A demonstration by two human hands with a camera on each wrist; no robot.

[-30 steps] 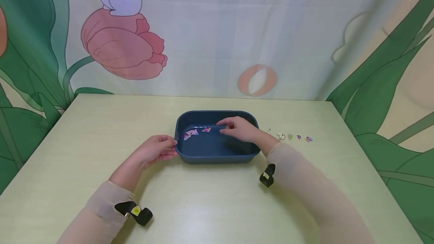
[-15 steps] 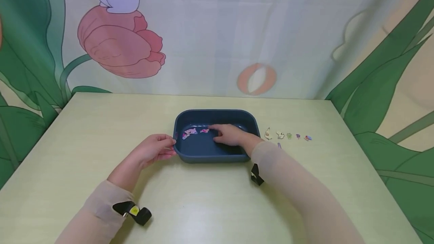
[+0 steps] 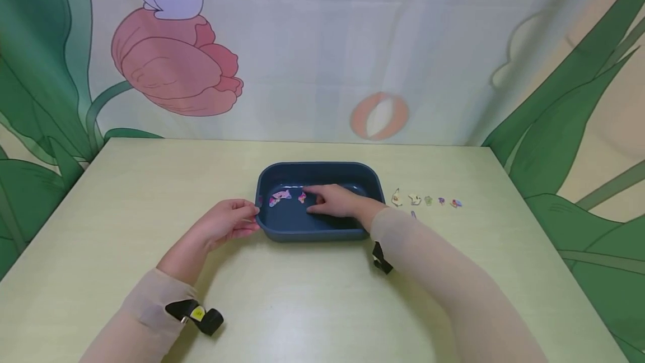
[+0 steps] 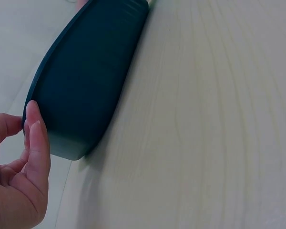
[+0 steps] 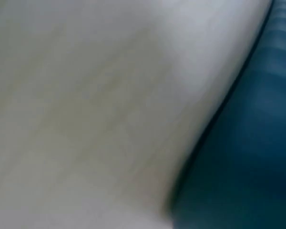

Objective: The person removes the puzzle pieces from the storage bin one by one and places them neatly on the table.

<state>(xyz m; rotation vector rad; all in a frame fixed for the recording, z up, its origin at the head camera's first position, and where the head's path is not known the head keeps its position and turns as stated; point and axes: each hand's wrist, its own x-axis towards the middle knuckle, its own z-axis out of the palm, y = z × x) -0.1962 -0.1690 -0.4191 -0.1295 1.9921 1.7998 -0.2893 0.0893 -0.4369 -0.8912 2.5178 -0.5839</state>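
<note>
A dark blue rectangular bin (image 3: 314,236) sits on the table. My left hand (image 3: 233,223) pinches its left rim, thumb on one side and fingers on the other, as the left wrist view also shows of the left hand (image 4: 24,176). My right hand (image 3: 335,201) reaches into the bin, index finger stretched out and thumb apart from it. The index fingertip is right at the top of a small pink-and-purple sticker-like cutout (image 3: 302,198) on the bin floor. Left of that lies a larger pink-and-purple patch of cutouts (image 3: 280,197). The right wrist view has only bin wall and table.
Right of the bin, several small flat cutouts lie in a row, from a pale one (image 3: 396,199) to a colourful one (image 3: 456,203). A thin purple piece (image 3: 414,214) lies just below the row. A printed curtain (image 3: 302,60) hangs behind the table (image 3: 322,301).
My right hand has moved left and down inside the bin to the small cutout, which has turned from lying sideways to upright. My left hand stays on the rim.
</note>
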